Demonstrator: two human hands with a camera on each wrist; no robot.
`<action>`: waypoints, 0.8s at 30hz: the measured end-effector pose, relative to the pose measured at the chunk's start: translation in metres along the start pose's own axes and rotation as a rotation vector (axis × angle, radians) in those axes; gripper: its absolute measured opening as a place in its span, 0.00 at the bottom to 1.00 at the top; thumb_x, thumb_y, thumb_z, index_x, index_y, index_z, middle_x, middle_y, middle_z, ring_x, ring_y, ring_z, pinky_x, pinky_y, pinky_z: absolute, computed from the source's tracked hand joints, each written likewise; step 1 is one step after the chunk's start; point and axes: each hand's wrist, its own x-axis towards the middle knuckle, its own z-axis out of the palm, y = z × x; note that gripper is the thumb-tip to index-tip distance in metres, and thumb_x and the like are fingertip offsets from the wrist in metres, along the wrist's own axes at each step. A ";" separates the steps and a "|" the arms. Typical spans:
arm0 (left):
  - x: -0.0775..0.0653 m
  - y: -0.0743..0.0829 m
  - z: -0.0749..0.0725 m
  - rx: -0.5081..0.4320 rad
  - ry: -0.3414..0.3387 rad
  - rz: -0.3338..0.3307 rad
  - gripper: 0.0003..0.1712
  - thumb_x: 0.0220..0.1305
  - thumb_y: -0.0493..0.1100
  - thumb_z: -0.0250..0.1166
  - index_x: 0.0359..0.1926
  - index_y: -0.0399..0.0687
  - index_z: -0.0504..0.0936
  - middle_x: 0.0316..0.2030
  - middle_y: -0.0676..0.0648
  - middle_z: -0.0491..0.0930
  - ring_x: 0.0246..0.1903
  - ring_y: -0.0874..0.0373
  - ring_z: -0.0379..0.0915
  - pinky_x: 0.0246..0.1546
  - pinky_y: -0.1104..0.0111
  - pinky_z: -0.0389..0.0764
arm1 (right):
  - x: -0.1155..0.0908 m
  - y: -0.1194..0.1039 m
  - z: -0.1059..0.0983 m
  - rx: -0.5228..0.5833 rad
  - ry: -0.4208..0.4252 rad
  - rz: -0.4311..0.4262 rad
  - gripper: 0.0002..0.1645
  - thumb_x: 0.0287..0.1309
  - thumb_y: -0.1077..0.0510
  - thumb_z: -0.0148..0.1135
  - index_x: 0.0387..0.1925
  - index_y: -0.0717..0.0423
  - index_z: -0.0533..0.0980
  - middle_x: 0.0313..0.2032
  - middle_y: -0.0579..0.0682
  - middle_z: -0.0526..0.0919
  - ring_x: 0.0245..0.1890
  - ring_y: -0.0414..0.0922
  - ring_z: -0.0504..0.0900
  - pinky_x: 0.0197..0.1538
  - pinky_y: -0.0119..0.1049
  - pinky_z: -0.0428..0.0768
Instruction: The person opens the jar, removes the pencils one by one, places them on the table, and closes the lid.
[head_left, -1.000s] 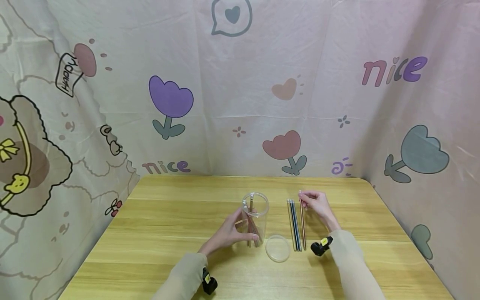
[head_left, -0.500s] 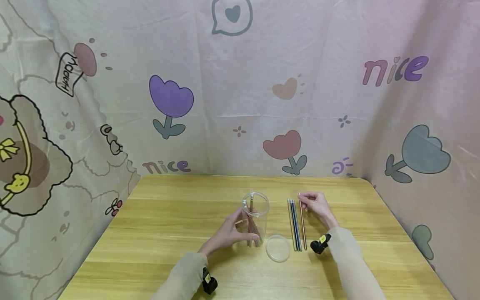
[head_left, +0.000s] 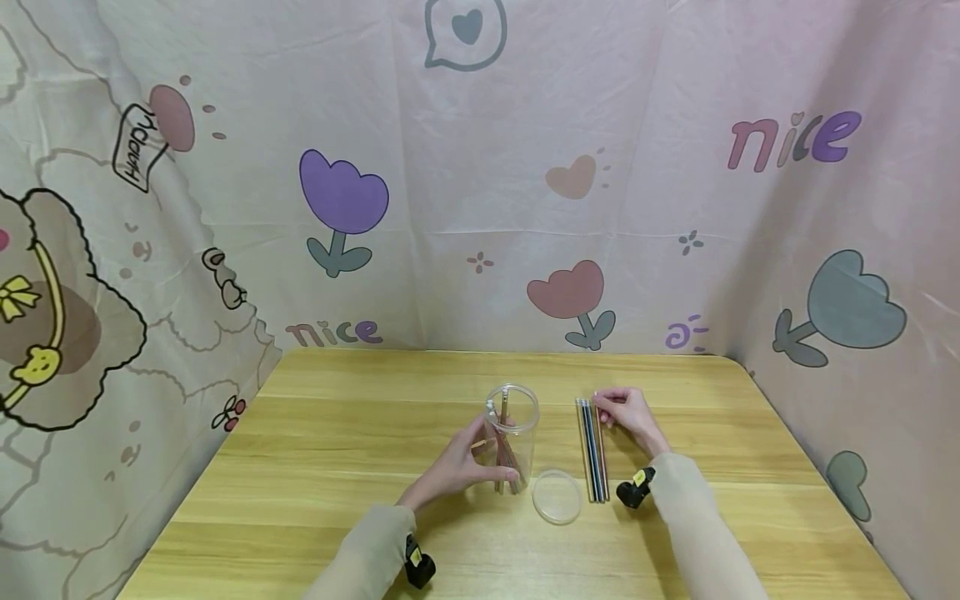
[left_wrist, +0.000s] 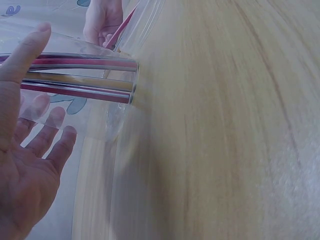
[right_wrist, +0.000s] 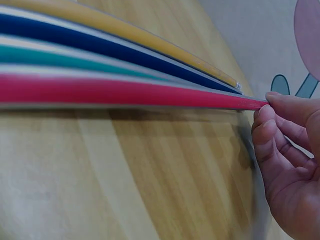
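Observation:
A clear plastic jar [head_left: 524, 450] stands upright on the table with several pencils [left_wrist: 82, 82] leaning inside it. My left hand [head_left: 459, 463] holds the jar from its left side, thumb across the front and fingers behind the wall. To the right lies a row of yellow, blue, green and red pencils [right_wrist: 150, 60]. At the far end of this row, my right hand [head_left: 632, 415] pinches the tip of the red pencil [right_wrist: 165, 94] between thumb and forefinger. That pencil lies right alongside the green one.
Between the jar and the pencil row, a round clear lid [head_left: 557, 498] lies flat on the wooden table [head_left: 337, 450]. A printed cloth [head_left: 465, 183] hangs behind the table's back edge and along the sides.
My right hand has moved left with the red pencil, closing the gap between it and the other pencils in the row. My left hand and the jar stay in place.

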 end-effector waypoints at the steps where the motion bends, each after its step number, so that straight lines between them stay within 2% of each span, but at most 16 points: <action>1: 0.000 0.000 0.000 0.001 0.000 -0.001 0.42 0.56 0.44 0.77 0.68 0.42 0.67 0.69 0.39 0.70 0.71 0.39 0.64 0.71 0.41 0.68 | 0.001 0.000 0.000 -0.005 0.001 0.004 0.22 0.66 0.66 0.60 0.54 0.82 0.73 0.22 0.43 0.82 0.19 0.33 0.78 0.23 0.23 0.79; 13: 0.001 -0.003 0.001 0.005 0.012 -0.013 0.43 0.55 0.43 0.78 0.69 0.44 0.67 0.67 0.44 0.72 0.71 0.43 0.64 0.72 0.43 0.67 | 0.001 0.000 0.004 -0.036 0.038 0.061 0.21 0.64 0.64 0.63 0.51 0.80 0.76 0.21 0.45 0.83 0.17 0.34 0.77 0.19 0.24 0.78; 24: 0.001 -0.004 0.000 -0.004 0.007 -0.013 0.44 0.56 0.43 0.77 0.70 0.44 0.66 0.69 0.41 0.70 0.72 0.42 0.63 0.73 0.43 0.67 | -0.001 -0.001 0.009 -0.030 0.071 0.076 0.19 0.63 0.66 0.64 0.49 0.80 0.77 0.21 0.47 0.84 0.16 0.35 0.78 0.20 0.23 0.79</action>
